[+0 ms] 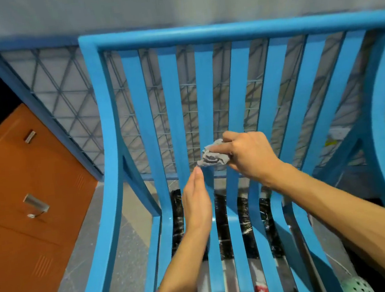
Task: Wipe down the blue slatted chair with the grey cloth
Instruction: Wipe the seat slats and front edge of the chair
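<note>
Now | right hand [249,154] fingers clutch crumpled grey cloth [213,158] at curved blue slatted chair [207,96] | left hand [196,200] fingers straight, empty

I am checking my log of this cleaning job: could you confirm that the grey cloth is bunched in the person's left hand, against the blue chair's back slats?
Not quite: the head view shows the grey cloth bunched in the right hand, against the back slats of the blue chair; the left hand holds nothing.
</note>
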Available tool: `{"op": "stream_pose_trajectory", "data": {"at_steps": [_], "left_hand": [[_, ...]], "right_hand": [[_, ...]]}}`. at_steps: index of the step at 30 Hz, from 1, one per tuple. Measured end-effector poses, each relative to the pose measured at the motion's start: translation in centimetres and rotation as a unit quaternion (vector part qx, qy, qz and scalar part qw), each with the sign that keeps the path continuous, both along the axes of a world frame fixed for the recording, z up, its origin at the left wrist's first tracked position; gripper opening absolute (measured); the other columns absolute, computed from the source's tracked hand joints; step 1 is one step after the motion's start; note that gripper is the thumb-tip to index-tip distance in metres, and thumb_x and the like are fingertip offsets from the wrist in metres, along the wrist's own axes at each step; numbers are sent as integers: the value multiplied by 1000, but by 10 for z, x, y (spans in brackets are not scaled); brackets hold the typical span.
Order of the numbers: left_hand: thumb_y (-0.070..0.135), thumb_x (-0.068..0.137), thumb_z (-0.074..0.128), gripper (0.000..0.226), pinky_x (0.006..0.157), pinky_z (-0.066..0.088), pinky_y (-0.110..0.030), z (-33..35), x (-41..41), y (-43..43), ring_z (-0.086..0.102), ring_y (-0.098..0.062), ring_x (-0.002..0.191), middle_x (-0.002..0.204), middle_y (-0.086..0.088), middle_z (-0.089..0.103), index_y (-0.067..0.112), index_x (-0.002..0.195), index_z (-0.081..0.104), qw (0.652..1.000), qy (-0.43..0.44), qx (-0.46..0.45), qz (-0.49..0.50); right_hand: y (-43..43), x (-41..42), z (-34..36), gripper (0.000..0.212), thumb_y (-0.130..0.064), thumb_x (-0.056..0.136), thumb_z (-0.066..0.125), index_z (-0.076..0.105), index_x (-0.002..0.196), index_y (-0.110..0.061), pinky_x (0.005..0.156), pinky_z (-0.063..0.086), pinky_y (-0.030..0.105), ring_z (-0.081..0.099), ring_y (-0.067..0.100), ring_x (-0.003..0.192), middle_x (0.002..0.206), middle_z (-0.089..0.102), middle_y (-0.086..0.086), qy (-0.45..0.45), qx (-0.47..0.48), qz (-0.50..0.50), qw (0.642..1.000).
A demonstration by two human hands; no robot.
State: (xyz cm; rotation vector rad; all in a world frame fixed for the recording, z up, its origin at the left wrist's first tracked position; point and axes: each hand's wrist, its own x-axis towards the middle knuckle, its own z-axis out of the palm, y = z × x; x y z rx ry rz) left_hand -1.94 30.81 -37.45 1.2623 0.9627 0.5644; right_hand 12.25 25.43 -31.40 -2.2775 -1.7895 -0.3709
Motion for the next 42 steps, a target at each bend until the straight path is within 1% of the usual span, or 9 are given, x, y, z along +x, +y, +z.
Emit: {"op": "stream_pose_trajectory", "data": {"at_steps": [5, 8, 12, 16, 19, 25, 29, 38, 42], "left_hand": [[46, 102, 37, 49, 118, 28, -37, 16, 2, 11, 45, -9, 133, 143, 5, 52, 20, 140, 51, 1000, -6, 16, -16], [49, 101, 35, 51, 118, 29, -38, 19, 1, 13, 45, -8, 133, 143, 8, 52, 21, 141, 50, 999, -6, 30, -26], [49, 101, 34, 52, 118, 28, -38, 23, 4, 15, 44, -8, 134, 144, 8, 51, 21, 142, 48, 999, -21, 32, -27], [53, 100, 34, 52, 118, 29, -39, 21, 5, 16, 45, -8, 133, 142, 9, 53, 24, 140, 51, 999, -23, 33, -29], [63, 93, 36, 60, 116, 31, -40, 23, 6, 21, 48, -8, 129, 138, 9, 55, 26, 137, 53, 999, -25, 30, -26], [45, 104, 24, 55, 114, 33, -32, 27, 1, 29, 50, -10, 130, 142, 1, 53, 13, 140, 50, 997, -62, -6, -43], [46, 104, 23, 56, 112, 36, -30, 22, -1, 23, 53, -9, 126, 137, 1, 58, 12, 137, 54, 996, -81, -13, -30], [43, 104, 26, 51, 99, 46, -22, 15, -1, 41, 64, -5, 109, 116, 3, 69, 14, 125, 62, 993, -105, -13, -49], [44, 103, 29, 51, 98, 46, -24, 12, -7, 44, 65, -8, 110, 115, 3, 70, 13, 125, 62, 992, -97, -20, -74]], "right_hand": [[15, 21, 69, 31, -28, 72, 81, 76, 102, -35, 47, 34, 27, 61, 31, 57, 70, 56, 2, -48, 99, 10, 994], [25, 28, 112, 28, -39, 82, 71, 72, 110, -36, 53, 46, 34, 57, 26, 64, 75, 59, 3, -66, 148, 10, 987], [41, 30, 148, 38, -51, 82, 50, 75, 105, -34, 52, 43, 35, 57, 28, 67, 74, 60, 3, -67, 227, 9, 972], [40, 18, 105, 21, -41, 83, 72, 74, 103, -34, 50, 43, 28, 51, 17, 59, 72, 59, -1, -48, 213, 16, 976], [30, 9, 52, 30, -24, 75, 82, 75, 103, -31, 45, 44, 25, 58, 21, 55, 72, 60, -2, -25, 157, 24, 987], [38, 18, 84, 26, -37, 82, 59, 74, 104, -35, 47, 43, 32, 65, 30, 68, 76, 64, -1, -71, 185, 41, 979], [51, 34, 118, 27, -35, 82, 68, 72, 109, -35, 53, 47, 38, 63, 29, 73, 78, 64, 0, -67, 264, 12, 962], [8, 1, -39, 43, -17, 67, 85, 75, 107, -33, 46, 48, 27, 68, 24, 63, 76, 70, -5, 33, 126, 35, 991], [10, 0, -26, 40, -19, 64, 87, 77, 101, -31, 48, 45, 25, 67, 26, 58, 72, 70, -2, 11, 124, 49, 991]]}}
